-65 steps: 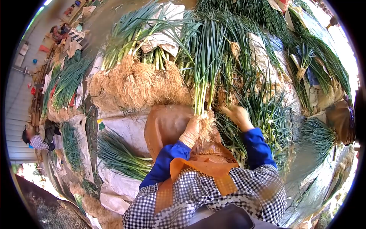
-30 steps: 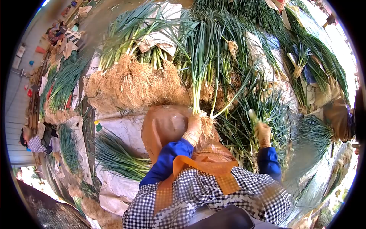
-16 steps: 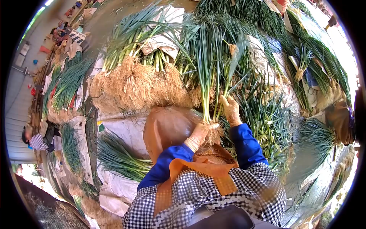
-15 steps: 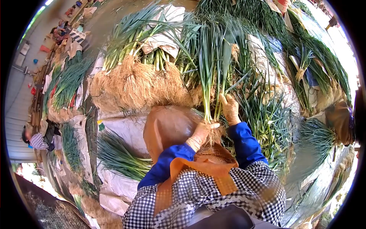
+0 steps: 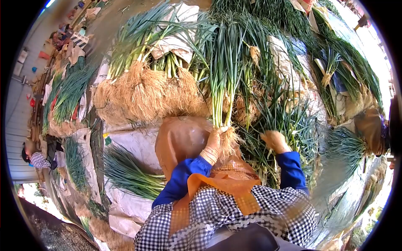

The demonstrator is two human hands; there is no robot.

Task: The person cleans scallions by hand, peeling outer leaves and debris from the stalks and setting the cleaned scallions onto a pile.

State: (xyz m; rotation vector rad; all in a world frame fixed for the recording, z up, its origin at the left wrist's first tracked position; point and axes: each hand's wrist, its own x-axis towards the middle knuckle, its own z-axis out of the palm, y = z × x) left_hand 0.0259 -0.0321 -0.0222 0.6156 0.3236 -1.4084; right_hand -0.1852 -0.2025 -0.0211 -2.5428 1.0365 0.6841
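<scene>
My left hand is wrapped round the root end of a bunch of green onions, over the brown apron. Pale stalks rise above the fist, and tan roots hang out beside it. My right hand is to the right of the bunch, apart from it and over the loose green leaves. Its fingers are bent and blurred, so whether they hold anything is unclear.
Rooty bundles lie ahead on the left. A smaller bunch rests on a white sack. Onion piles lie at the right. A person is at the far left.
My right hand has moved away from the stalks, to the right and down. My left hand has shifted slightly left with the bunch, and its fingers are now closed round the stalks.
</scene>
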